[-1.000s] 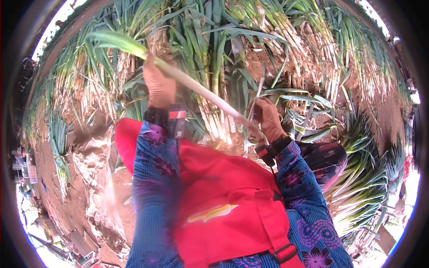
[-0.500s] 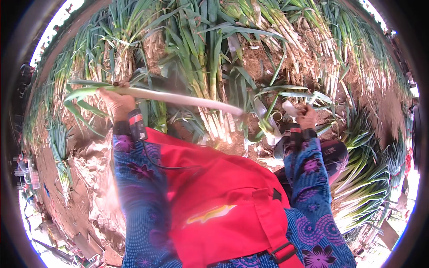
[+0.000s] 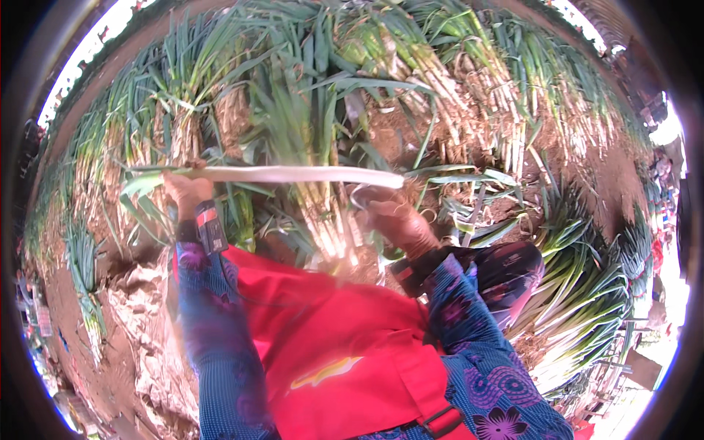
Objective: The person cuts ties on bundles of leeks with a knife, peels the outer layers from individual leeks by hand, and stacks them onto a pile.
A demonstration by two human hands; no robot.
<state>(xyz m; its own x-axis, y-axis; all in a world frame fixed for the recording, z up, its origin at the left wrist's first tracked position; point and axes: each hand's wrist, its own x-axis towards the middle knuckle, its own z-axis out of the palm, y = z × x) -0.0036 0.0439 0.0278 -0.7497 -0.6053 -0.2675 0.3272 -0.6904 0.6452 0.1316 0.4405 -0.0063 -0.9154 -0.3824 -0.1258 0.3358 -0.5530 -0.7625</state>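
Observation:
A long green onion (image 3: pixel 293 174) stretches sideways in front of me, its bare white stalk pointing right and its green leaves hanging at the left. My left hand (image 3: pixel 186 192) is closed around it where the stalk turns green. Just below the white end is my right hand (image 3: pixel 403 226), its fingers bent and smeared by motion. Whether those fingers touch the stalk or hold anything, I cannot make out. Behind the stalk, a bundle of green onions (image 3: pixel 315 198) lies with its white ends toward me.
Bundles of unpeeled green onions (image 3: pixel 469 95) line the far side. More onions with long white stalks (image 3: pixel 579 323) are heaped at my right, beyond my dark-clothed knee (image 3: pixel 506 275). Loose leaves (image 3: pixel 477 177) litter the ground. A crumpled pale sheet (image 3: pixel 147 315) lies at the left.
My right hand has come left from beside the loose leaves to near the stalk's white end. A pale scrap it had is no longer visible. The onion has swung from slanting to nearly level.

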